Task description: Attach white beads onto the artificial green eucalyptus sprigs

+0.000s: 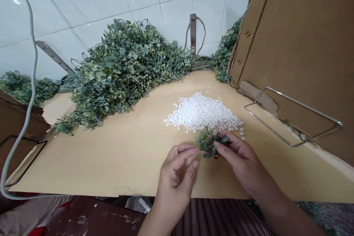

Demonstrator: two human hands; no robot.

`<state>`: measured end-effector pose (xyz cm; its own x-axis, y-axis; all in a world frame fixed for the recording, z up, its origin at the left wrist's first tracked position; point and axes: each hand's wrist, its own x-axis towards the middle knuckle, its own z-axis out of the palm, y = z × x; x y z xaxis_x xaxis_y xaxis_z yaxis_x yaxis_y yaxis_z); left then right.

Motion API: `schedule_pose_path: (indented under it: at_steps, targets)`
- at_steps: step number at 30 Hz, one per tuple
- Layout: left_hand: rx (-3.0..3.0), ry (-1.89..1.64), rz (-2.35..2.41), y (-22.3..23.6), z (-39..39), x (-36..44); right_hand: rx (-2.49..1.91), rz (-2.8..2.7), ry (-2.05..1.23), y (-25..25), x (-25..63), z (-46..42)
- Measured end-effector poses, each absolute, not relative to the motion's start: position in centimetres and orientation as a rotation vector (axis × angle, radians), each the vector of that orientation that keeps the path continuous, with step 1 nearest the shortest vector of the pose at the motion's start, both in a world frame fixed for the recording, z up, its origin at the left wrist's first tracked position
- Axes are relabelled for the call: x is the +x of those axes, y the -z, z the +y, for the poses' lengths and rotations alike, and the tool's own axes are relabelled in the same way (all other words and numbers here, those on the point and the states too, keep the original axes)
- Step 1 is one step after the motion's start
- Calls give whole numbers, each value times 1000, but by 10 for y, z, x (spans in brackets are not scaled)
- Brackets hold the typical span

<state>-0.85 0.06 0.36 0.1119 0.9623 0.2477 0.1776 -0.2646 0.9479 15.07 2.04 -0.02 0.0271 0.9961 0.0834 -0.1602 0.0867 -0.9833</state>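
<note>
One-handed, grips the leafy sprig point(204, 142) in the right hand point(241, 155), below right of frame centre; holds left hand point(174, 170) just left of it, thumb and fingers apart.

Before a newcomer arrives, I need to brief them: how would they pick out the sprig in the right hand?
On the tan table, find the white pile. On its near side, the right hand pinches the sprig, the left hand close by. Unlike the big green heap farther back, it is one small piece, held apart.
</note>
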Motion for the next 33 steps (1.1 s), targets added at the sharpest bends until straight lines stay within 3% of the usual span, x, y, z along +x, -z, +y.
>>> schedule_pose_path:
  at_steps: [8,21,30,33]
  targets:
    - [1544,-1172,1194,-4,13,-5,-959,-979,-1441,9,150,18]
    - [1798,-1044,1251,-7,23,-20,-1145,-1143,-1288,13,159,13]
    - [2327,-459,1702,-14,89,-28,-1247,-1305,-1279,9,164,13]
    - [2340,-419,1755,-10,94,-24,-1269,-1356,-1235,9,165,14]
